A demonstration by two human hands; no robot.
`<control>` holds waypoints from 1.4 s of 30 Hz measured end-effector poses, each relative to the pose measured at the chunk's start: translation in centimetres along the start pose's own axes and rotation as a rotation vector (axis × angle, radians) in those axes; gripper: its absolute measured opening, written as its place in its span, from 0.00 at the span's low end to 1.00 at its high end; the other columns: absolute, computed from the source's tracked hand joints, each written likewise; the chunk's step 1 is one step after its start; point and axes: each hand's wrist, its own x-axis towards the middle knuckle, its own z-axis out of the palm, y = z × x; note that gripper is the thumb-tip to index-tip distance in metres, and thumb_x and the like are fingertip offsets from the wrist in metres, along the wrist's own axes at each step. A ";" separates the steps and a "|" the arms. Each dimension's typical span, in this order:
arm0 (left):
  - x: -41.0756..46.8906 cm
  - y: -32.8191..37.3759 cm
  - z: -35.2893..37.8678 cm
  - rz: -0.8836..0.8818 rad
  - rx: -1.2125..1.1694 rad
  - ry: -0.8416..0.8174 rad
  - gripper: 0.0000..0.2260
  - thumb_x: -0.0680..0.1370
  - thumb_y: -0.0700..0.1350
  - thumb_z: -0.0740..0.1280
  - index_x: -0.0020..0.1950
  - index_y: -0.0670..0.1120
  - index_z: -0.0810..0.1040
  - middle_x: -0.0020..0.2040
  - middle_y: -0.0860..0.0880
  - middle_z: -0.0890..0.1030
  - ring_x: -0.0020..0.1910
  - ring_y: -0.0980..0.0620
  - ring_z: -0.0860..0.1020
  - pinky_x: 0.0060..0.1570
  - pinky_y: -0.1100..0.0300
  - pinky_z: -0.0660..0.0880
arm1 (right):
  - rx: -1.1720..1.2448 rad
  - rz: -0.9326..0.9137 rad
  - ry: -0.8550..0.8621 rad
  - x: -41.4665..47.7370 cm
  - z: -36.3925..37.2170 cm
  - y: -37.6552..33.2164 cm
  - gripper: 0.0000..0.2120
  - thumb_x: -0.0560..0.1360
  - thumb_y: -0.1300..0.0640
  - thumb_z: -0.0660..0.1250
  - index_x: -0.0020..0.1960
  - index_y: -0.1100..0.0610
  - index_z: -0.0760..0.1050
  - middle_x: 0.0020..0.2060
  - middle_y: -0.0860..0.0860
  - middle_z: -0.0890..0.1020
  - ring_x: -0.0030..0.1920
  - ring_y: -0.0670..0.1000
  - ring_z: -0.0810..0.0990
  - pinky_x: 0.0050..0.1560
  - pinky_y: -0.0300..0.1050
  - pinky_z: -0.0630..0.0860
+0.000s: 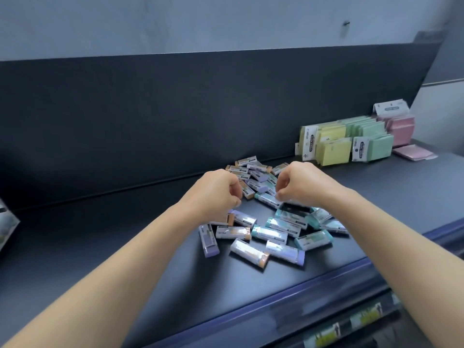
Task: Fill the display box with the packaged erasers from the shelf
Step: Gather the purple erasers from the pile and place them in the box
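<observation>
Left hand, right hand — curled among erasers.

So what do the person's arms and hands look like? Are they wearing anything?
The left arm and right arm are bare, no sleeves showing. The left hand and right hand wear no gloves; no watch, bracelet or ring is visible.

Left hand and right hand, fingers curled downward, over a loose pile of packaged erasers on a dark shelf. The right fingers meet a teal eraser. Sticky notes stand at right rear.
</observation>
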 end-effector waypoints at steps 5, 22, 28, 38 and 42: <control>-1.0 -0.9 -0.9 -0.172 0.078 0.042 0.07 0.71 0.42 0.70 0.34 0.47 0.75 0.34 0.54 0.75 0.34 0.54 0.73 0.30 0.62 0.66 | 0.023 -0.068 0.053 1.2 0.5 -0.9 0.04 0.72 0.59 0.70 0.39 0.54 0.79 0.41 0.51 0.82 0.44 0.53 0.79 0.42 0.42 0.73; -3.5 -1.5 -0.7 -0.472 0.066 -0.257 0.13 0.67 0.50 0.75 0.36 0.45 0.73 0.28 0.49 0.73 0.27 0.50 0.70 0.32 0.62 0.66 | 0.030 -0.044 0.030 2.7 1.5 -2.7 0.09 0.72 0.61 0.69 0.51 0.64 0.79 0.49 0.59 0.82 0.49 0.59 0.80 0.46 0.46 0.76; -4.0 -2.3 -0.7 -0.489 -0.021 -0.216 0.08 0.66 0.44 0.70 0.42 0.45 0.75 0.36 0.46 0.79 0.40 0.46 0.84 0.42 0.55 0.75 | 0.039 -0.006 -0.009 2.6 1.3 -2.6 0.12 0.69 0.64 0.67 0.52 0.66 0.78 0.41 0.57 0.79 0.40 0.56 0.77 0.40 0.44 0.73; -6.4 -4.5 -3.2 -0.368 -0.273 -0.038 0.04 0.69 0.38 0.71 0.42 0.44 0.79 0.34 0.49 0.78 0.32 0.51 0.76 0.35 0.61 0.75 | -0.029 0.053 0.008 1.5 1.2 -5.0 0.16 0.72 0.62 0.67 0.31 0.59 0.63 0.27 0.53 0.67 0.28 0.52 0.65 0.26 0.41 0.62; -8.0 -6.4 -4.6 -0.352 -0.408 0.012 0.05 0.71 0.38 0.71 0.46 0.41 0.79 0.35 0.47 0.77 0.31 0.51 0.74 0.36 0.59 0.78 | 0.001 -0.013 0.127 1.0 1.0 -8.0 0.08 0.74 0.58 0.67 0.41 0.64 0.76 0.36 0.57 0.77 0.40 0.60 0.77 0.37 0.44 0.72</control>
